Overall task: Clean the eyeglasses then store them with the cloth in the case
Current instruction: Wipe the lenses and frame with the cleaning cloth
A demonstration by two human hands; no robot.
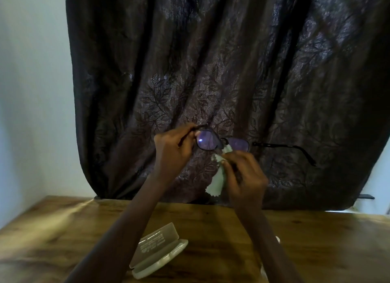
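The left hand pinches the glasses between curled fingers at one frame corner, the right hand clamps the cloth, seemingly touching the lens above its fingertips, and the case lies open on the table below both hands.

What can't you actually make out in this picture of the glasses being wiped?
Head view only:
- Print inside the open pale plastic case is too blurred to read.
- One temple arm of the dark-framed eyeglasses is mostly hidden by the left hand.
- Part of the pale green zigzag-edged cloth is covered by the right hand.
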